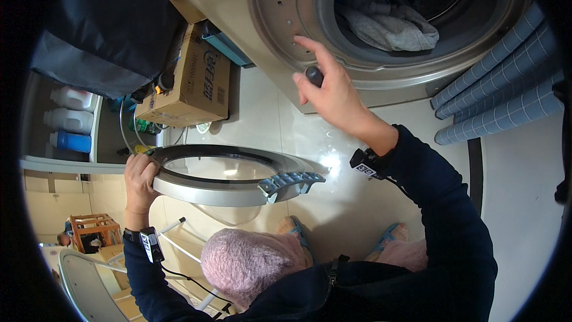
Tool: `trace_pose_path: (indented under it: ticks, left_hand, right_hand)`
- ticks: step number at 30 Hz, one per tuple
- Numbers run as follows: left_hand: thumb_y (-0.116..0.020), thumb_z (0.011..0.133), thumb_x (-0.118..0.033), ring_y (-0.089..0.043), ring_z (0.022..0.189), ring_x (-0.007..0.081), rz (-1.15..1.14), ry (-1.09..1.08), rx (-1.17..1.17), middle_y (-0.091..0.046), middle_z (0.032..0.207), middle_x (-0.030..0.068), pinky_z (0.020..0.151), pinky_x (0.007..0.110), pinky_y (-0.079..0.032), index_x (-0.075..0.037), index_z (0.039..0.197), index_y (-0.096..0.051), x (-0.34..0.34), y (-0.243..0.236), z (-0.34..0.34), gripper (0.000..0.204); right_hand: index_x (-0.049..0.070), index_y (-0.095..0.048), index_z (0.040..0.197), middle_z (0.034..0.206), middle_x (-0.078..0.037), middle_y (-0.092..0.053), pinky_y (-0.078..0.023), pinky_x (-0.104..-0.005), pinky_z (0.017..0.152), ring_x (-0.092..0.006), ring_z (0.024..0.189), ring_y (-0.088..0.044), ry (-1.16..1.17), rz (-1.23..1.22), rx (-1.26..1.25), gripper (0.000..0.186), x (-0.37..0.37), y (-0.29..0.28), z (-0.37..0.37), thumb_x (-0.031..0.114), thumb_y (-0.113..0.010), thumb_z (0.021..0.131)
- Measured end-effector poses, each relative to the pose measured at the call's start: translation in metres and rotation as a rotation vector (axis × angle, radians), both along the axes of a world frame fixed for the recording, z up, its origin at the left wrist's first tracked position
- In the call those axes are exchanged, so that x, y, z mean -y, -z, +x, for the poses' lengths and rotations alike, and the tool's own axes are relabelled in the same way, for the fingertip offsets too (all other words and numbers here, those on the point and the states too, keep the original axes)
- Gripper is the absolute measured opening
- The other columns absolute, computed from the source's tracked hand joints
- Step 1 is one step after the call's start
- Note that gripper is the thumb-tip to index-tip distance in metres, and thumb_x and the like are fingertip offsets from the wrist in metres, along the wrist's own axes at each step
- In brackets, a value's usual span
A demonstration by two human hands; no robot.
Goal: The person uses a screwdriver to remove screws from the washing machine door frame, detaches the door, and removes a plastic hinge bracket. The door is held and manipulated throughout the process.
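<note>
My left hand [140,176] grips the left rim of a detached round washing machine door [205,189], fingers over its edge. A grey-blue hinge bracket [291,183] sits on the door's right side. My right hand [333,92] is raised before the washing machine's front [280,30], index finger stretched toward a row of small holes beside the drum opening. In its palm is a tool with a rounded black handle end [314,76]; the rest of it is hidden. Inside the drum lies a crumpled grey cloth [396,28] with darker fabric behind.
A cardboard box [187,86] stands left of the machine, under a dark bag [107,30]. Bottles [72,120] fill a shelf at far left. Checked blue curtain [506,71] hangs at right. A white-framed folding chair [89,283] stands lower left.
</note>
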State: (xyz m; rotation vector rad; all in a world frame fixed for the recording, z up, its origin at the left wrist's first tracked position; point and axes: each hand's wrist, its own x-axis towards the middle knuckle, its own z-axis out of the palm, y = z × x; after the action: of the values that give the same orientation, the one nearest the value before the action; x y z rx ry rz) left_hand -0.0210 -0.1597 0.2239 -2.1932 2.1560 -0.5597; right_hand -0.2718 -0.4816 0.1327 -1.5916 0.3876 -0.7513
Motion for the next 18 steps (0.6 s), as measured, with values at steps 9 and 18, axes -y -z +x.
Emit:
trace_pose_path:
  ticks: [9, 18]
  left_hand:
    - [-0.071, 0.059, -0.014, -0.051, 0.068, 0.0296, 0.007, 0.006, -0.007, -0.047, 0.072, 0.01, 0.061, 0.039, -0.037, -0.004, 0.072, -0.049, 0.002, -0.001, 0.001, 0.027]
    - [-0.074, 0.056, -0.018, -0.05, 0.066, 0.029, 0.03, -0.007, -0.011, -0.048, 0.069, 0.0088, 0.06, 0.039, -0.038, -0.005, 0.07, -0.051, 0.005, -0.003, -0.003, 0.03]
  right_hand:
    - [0.007, -0.041, 0.144, 0.058, -0.001, -0.048, -0.041, -0.0231, 0.062, -0.0077, 0.056, -0.045, 0.077, -0.26, 0.028, 0.055, 0.01, -0.014, -0.007, 0.005, -0.056, 0.09]
    - [0.006, -0.035, 0.147, 0.058, -0.008, -0.043, -0.04, -0.0267, 0.057, -0.0181, 0.052, -0.043, 0.103, -0.422, 0.019, 0.065, 0.009, -0.031, 0.004, 0.005, -0.06, 0.087]
